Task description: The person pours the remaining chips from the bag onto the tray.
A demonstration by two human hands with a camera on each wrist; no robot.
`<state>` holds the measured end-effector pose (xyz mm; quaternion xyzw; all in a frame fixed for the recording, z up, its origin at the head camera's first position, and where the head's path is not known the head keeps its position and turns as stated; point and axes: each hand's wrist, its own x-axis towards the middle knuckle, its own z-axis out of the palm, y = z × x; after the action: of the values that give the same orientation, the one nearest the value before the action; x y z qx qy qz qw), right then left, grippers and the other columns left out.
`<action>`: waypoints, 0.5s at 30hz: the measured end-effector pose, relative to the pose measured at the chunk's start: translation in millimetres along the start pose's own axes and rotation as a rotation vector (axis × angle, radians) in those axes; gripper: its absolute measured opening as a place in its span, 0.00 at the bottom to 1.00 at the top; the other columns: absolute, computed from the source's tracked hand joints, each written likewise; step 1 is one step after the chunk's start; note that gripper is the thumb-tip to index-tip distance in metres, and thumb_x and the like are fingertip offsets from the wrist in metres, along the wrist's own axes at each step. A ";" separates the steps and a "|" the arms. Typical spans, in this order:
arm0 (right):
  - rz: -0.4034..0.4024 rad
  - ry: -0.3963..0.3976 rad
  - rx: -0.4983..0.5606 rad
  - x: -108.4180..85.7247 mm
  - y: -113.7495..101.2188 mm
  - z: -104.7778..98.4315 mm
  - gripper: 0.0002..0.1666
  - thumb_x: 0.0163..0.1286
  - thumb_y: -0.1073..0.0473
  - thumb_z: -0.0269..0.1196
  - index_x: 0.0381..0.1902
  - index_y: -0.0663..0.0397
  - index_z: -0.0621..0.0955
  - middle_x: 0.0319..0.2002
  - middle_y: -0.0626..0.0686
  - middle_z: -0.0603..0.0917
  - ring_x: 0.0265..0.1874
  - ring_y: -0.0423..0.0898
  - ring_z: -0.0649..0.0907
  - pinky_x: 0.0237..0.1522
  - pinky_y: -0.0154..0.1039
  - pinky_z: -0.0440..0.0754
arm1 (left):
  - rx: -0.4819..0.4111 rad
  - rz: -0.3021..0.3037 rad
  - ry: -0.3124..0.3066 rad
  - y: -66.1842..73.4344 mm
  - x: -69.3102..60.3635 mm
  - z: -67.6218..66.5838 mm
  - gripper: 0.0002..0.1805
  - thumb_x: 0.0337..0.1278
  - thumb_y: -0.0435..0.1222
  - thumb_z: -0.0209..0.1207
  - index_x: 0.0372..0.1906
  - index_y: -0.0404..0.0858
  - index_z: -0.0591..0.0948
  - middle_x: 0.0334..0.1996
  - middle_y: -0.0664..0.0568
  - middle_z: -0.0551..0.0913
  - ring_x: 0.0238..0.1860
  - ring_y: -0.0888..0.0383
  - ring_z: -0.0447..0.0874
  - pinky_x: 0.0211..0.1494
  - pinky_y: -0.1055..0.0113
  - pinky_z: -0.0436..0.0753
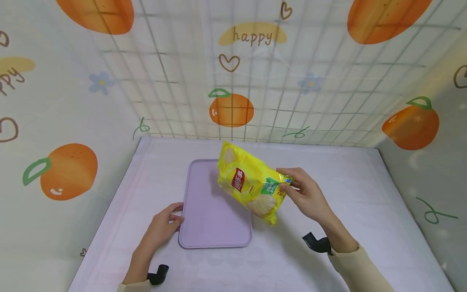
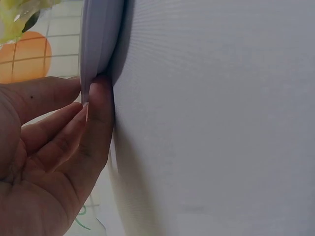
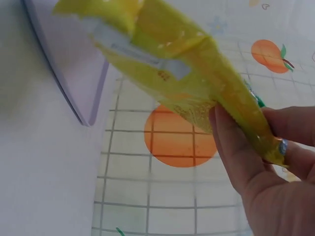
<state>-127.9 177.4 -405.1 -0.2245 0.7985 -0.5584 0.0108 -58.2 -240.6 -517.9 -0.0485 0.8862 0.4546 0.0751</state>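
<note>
Can see, from the head view, the printed front of a yellow snack bag [image 1: 251, 184], with red and green labels, held aslant above the far right corner of a lilac tray [image 1: 215, 229]; can see from the right wrist its other side instead, with a pale strip. Only from the left wrist can make out a finger slipped between tray rim and table [image 1: 350, 174]. Grasping the bag by its right end with the right hand [image 1: 310, 198], between thumb and fingers; pinching the tray's left edge with the left hand [image 1: 162, 227]. Find the tray lying nearer the table's left edge than its right, apart from the back edge. Count one bag, one tray, two hands, two black wrist pieces [image 1: 317, 244], two beige sleeves [image 1: 359, 269] and (from the head view) five printed oranges [image 1: 231, 110] on the cloth walls [image 1: 189, 81]. Among containers, can name two: the flat, low-rimmed tray, partly beneath the bag, and the bag, with contents hidden by its wrapping.
</note>
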 end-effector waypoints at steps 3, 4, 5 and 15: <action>-0.013 0.001 0.005 -0.4 0.0 1.4 0.25 0.71 0.70 0.63 0.65 0.55 0.77 0.56 0.56 0.75 0.50 0.56 0.84 0.44 0.37 0.86 | -0.006 -0.006 0.000 0.9 -0.7 0.2 0.26 0.65 0.28 0.61 0.68 0.36 0.73 0.61 0.40 0.79 0.43 0.53 0.87 0.36 0.68 0.86; -0.019 0.000 0.004 -0.4 0.2 1.8 0.25 0.71 0.70 0.63 0.65 0.55 0.77 0.56 0.57 0.75 0.50 0.56 0.84 0.44 0.37 0.85 | -0.008 -0.008 0.000 1.2 -0.8 0.4 0.26 0.65 0.28 0.61 0.68 0.36 0.73 0.61 0.40 0.79 0.43 0.53 0.87 0.37 0.68 0.86; -0.025 0.005 -0.005 -0.4 0.0 2.2 0.25 0.71 0.70 0.63 0.65 0.55 0.77 0.55 0.56 0.76 0.50 0.56 0.84 0.45 0.37 0.85 | -0.011 -0.008 -0.002 1.2 -0.7 0.4 0.26 0.65 0.28 0.61 0.68 0.36 0.73 0.61 0.39 0.79 0.43 0.53 0.87 0.36 0.68 0.86; -0.081 0.044 -0.078 7.0 -11.4 4.2 0.24 0.70 0.69 0.63 0.62 0.53 0.79 0.54 0.52 0.77 0.48 0.49 0.82 0.47 0.37 0.84 | -0.013 -0.007 -0.008 3.1 -0.8 -1.4 0.26 0.65 0.27 0.61 0.68 0.34 0.73 0.61 0.38 0.78 0.45 0.50 0.86 0.36 0.68 0.86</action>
<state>-129.1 168.0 -394.8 -0.2446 0.8100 -0.5316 -0.0380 -58.0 -239.9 -514.4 -0.0501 0.8828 0.4601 0.0799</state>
